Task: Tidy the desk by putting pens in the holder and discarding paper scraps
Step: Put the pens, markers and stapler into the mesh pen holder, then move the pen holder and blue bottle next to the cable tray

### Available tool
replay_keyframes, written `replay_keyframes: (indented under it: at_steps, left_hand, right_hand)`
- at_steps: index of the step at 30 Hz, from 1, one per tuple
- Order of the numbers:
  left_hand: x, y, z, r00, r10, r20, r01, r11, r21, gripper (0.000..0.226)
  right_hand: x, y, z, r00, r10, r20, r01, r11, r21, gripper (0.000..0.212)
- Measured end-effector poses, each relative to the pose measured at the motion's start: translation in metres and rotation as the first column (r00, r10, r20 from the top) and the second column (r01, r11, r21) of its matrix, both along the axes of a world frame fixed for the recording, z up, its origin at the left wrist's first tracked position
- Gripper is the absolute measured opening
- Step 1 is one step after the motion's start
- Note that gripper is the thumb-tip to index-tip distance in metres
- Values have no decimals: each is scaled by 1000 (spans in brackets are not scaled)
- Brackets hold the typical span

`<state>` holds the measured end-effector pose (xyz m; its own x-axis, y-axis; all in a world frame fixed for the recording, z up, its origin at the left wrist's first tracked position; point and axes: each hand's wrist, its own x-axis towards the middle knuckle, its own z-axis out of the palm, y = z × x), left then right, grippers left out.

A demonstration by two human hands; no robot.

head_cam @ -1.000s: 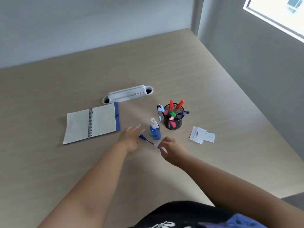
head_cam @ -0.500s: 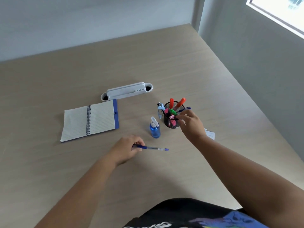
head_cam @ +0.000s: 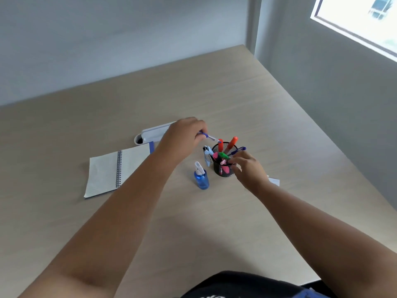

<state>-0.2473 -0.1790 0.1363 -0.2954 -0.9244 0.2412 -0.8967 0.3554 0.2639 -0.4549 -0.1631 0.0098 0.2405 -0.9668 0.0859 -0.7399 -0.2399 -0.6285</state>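
A: Progress? Pen (head_cam: 209, 137) is pinched in left hand (head_cam: 184, 136), tip just over holder (head_cam: 223, 166), not yet dropped in.

B: Right hand (head_cam: 247, 168)?

A: Fingers curled against holder's side and rim; a firm grip cannot be told. Several markers (head_cam: 231, 144) already stored.

B: Left?

A: Paper scraps (head_cam: 274, 181) on desk (head_cam: 279, 117), partly hidden behind right hand, not yet discarded.

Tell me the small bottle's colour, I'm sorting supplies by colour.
Blue, with a white cap: the small bottle, seen clearly in the head view.
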Motion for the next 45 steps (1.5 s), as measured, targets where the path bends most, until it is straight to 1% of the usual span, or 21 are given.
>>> replay_keyframes:
  at_steps: [3, 5, 7, 8, 9, 11, 12, 14, 16, 18, 19, 20, 21, 22, 24, 26, 28, 30, 32, 38, 45]
  left_hand:
    - [-17, -21, -13, 984, -64, 166, 38, 986, 160, 12]
    - [-24, -30, -20, 972, -71, 225, 20, 975, 223, 13]
    - [-31, -37, -27, 966, -73, 249, -3, 957, 291, 18]
    - [-33, -39, -31, 971, -68, 229, -12, 943, 332, 23]
    - [-34, -40, -35, 984, -50, 172, -19, 926, 378, 29]
    - [-31, -40, -41, 999, 33, 5, -31, 889, 456, 43]
    - [-26, -40, -43, 995, 80, -56, -45, 884, 466, 48]
    - [-12, -39, -48, 977, 163, -137, -85, 889, 449, 51]
    - [8, -37, -56, 942, 246, -227, -147, 913, 381, 46]
    - [32, -30, -71, 918, 304, -256, -244, 939, 241, 43]
    - [45, -23, -83, 910, 341, -235, -303, 935, 183, 44]
    - [56, -15, -96, 900, 393, -189, -367, 917, 158, 45]
    - [66, -7, -111, 886, 449, -116, -427, 887, 174, 48]
    - [77, 5, -127, 866, 499, -24, -482, 847, 225, 53]
    - [85, 27, -157, 850, 508, 139, -523, 788, 326, 61]
    - [95, 50, -184, 830, 514, 216, -556, 738, 382, 66]
    - [101, 71, -207, 814, 534, 229, -577, 696, 426, 69]
    - [101, 84, -222, 802, 555, 220, -588, 672, 450, 70]
    - [99, 88, -228, 797, 573, 193, -591, 672, 445, 70]
    - [101, 91, -234, 787, 598, 153, -601, 688, 406, 74]
    - [104, 90, -239, 778, 604, 174, -619, 689, 376, 75]
  right_hand:
    - [-1, -1, 2, 1000, 6, -2, -6, 1000, 22, 25]
    - [-2, -3, 1, 1000, 19, -6, -18, 999, 32, 26]
    - [-5, -1, -2, 999, 35, -11, -35, 999, 14, 26]
    - [-7, 1, -5, 1000, 29, 4, -29, 999, -14, 24]
    - [-9, 3, -8, 999, 12, 37, -10, 998, -57, 21]
    - [-12, 8, -15, 987, -48, 152, 72, 986, -152, 14]
    - [-14, 10, -20, 972, -94, 216, 131, 978, -162, 14]
    - [-17, 9, -28, 930, -223, 290, 251, 966, -63, 27]
    - [-19, 2, -36, 908, -317, 274, 298, 948, 109, 50]
    - [-16, -6, -42, 906, -321, 276, 246, 930, 272, 75]
    - [-14, -10, -44, 910, -305, 283, 208, 923, 325, 83]
    - [-11, -15, -46, 916, -283, 283, 173, 918, 357, 86]
    - [-7, -20, -47, 923, -265, 277, 147, 913, 382, 84]
    - [1, -25, -48, 927, -253, 276, 125, 905, 407, 78]
    - [4, -27, -45, 906, -288, 310, 136, 892, 431, 59]
    - [10, -31, -47, 886, -283, 368, 114, 901, 418, 48]
    - [16, -34, -49, 883, -251, 397, 75, 910, 407, 47]
    - [20, -39, -49, 869, -276, 410, 82, 899, 431, 51]
    - [26, -46, -48, 868, -296, 400, 105, 894, 435, 57]
    - [82, -87, -32, 877, -218, 427, 27, 912, 410, 58]
    - [166, -138, -23, 899, -53, 435, -156, 889, 430, 73]
